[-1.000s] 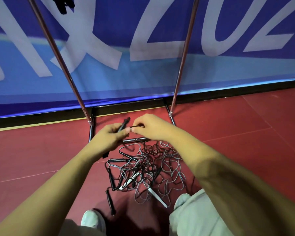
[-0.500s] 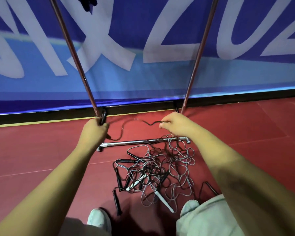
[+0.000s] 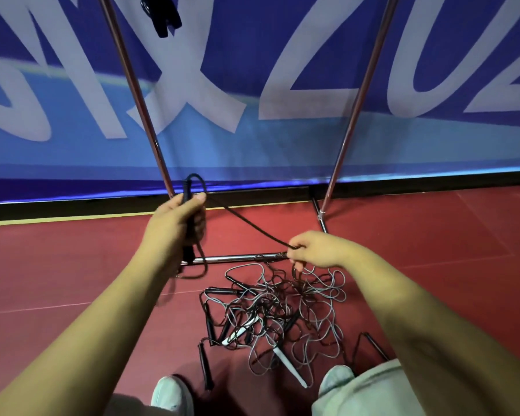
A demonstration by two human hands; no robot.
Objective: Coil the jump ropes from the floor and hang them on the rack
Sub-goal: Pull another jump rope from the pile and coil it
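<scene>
The rack (image 3: 357, 94) is glossy, smooth metal tubing. The floor (image 3: 418, 250) looks matt red with a fine grain. The jump ropes (image 3: 282, 307) look like smooth plastic cord, some with matt black handles. The banner (image 3: 252, 145) has a faint sheen.

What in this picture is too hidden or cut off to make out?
Head view only:
Rack: top cut off by the upper edge.
Black item hanging there: cropped, unidentifiable.
Pile: too tangled to count ropes.
Handle: middle hidden inside the left hand.
Rope pinched by the right hand: its far end lost in the pile.
</scene>
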